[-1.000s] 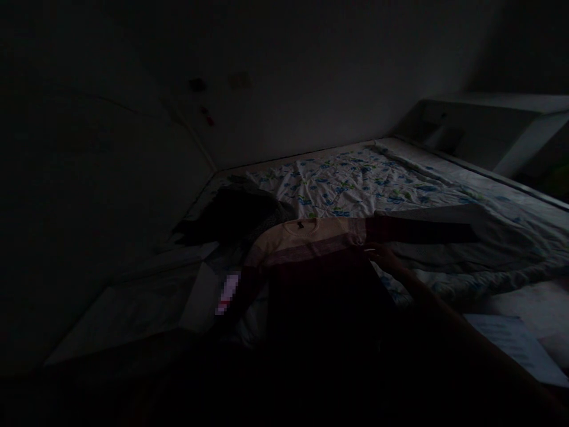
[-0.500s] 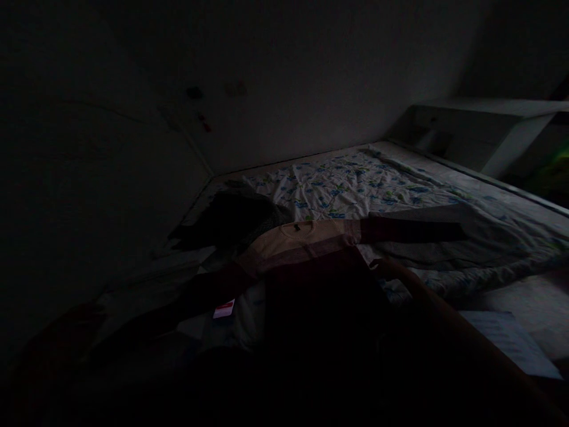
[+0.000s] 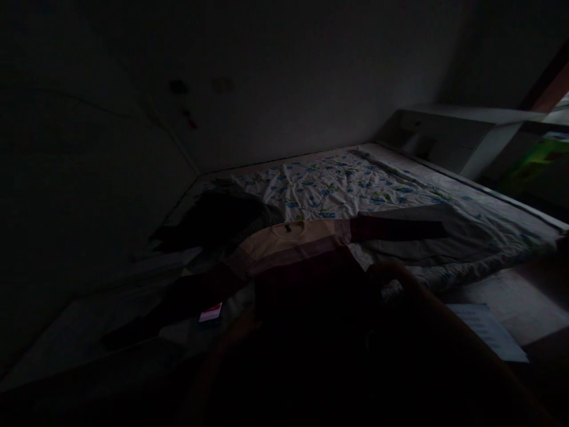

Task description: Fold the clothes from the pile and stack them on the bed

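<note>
The room is very dark. A sweater (image 3: 293, 240) lies flat on the bed, cream at the collar, with a pink band, a dark maroon body and both sleeves spread out. My right hand (image 3: 384, 274) rests at the sweater's right edge below the sleeve, its fingers lost in shadow. My left hand (image 3: 240, 323) shows only faintly at the lower left of the sweater's body, near a small red and white tag (image 3: 210, 312). Whether either hand grips the cloth is hidden.
A floral sheet (image 3: 342, 184) covers the bed behind the sweater. A dark heap of clothes (image 3: 213, 216) lies at its upper left. A white sheet of paper (image 3: 486, 329) lies at the right. A white shelf unit (image 3: 462, 133) stands at the bed's far right, with walls behind and to the left.
The sweater's left sleeve has been spread out to the left. My right hand drew back from the shoulder to the sweater's side. My left arm has come faintly into view.
</note>
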A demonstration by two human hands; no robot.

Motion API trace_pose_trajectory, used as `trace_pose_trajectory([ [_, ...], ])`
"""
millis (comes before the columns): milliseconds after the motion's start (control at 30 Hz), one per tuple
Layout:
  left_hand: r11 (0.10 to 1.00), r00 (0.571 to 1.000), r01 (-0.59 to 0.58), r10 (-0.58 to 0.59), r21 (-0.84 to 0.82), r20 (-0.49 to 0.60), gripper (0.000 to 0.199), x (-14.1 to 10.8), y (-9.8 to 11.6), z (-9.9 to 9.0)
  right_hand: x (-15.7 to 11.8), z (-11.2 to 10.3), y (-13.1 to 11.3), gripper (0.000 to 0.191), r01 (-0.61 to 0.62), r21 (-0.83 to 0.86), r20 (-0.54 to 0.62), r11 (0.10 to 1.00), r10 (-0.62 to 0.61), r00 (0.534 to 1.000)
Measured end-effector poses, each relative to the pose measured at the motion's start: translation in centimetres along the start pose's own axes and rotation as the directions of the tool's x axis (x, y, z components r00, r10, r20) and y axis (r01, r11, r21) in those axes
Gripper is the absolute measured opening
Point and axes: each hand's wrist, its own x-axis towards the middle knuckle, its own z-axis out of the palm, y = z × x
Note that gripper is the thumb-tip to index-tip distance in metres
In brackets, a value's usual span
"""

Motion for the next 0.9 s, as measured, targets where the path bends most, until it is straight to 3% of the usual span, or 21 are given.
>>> trace_pose_trajectory([
  [67, 1.000, 0.989, -0.009, 0.013, -0.030, 0.146, 0.065, -0.6, -1.1, -0.6, -0.4, -0.7, 1.5, 0.024, -0.078, 0.034, 0.033, 0.996, 0.077, 0.997],
  [133, 0.999, 0.980, 0.040, -0.042, 0.014, 0.192, 0.050, -1.1, -2.2, -1.2, -0.3, -1.0, 2.6, 0.025, -0.191, 0.005, 0.076, 0.982, 0.190, 0.979],
  [267, 0.960, 0.976, 0.203, -0.214, 0.193, 0.037, 0.037, -0.2, -3.2, -2.0, 1.0, -1.1, 2.5, 0.026, -0.227, 0.001, 0.065, 0.974, 0.226, 0.972],
  [367, 0.954, 0.981, 0.193, -0.183, 0.229, -0.068, 0.036, 2.3, -2.8, -2.8, 2.2, -1.9, 1.5, 0.025, -0.146, 0.127, -0.057, 0.981, 0.154, 0.986],
  [467, 0.971, 0.980, 0.053, -0.006, 0.234, -0.198, 0.032, 5.1, -2.0, -3.4, 3.2, -3.2, 1.1, 0.028, -0.010, 0.303, -0.206, 0.953, 0.076, 0.976],
  [533, 0.957, 0.956, -0.020, 0.102, 0.289, -0.274, 0.038, 6.8, -1.5, -3.9, 3.7, -4.1, 1.7, 0.037, 0.095, 0.436, -0.296, 0.895, 0.043, 0.954],
  [633, 0.890, 0.933, -0.014, 0.175, 0.456, -0.313, 0.050, 8.8, -1.3, -5.0, 4.4, -5.2, 3.3, 0.047, 0.271, 0.630, -0.436, 0.728, 0.043, 0.899],
  [700, 0.838, 0.945, -0.002, 0.179, 0.545, -0.272, 0.053, 9.6, -1.5, -5.6, 4.9, -5.9, 4.2, 0.047, 0.351, 0.690, -0.501, 0.633, 0.068, 0.863],
  [800, 0.799, 0.970, 0.013, 0.136, 0.601, -0.203, 0.057, 10.2, -1.7, -6.0, 5.9, -6.6, 4.9, 0.046, 0.392, 0.714, -0.550, 0.580, 0.119, 0.827],
  [900, 0.783, 0.970, 0.138, 0.019, 0.607, -0.244, 0.047, 10.2, -1.4, -6.0, 6.7, -7.3, 5.2, 0.045, 0.500, 0.723, -0.645, 0.476, 0.208, 0.735],
])
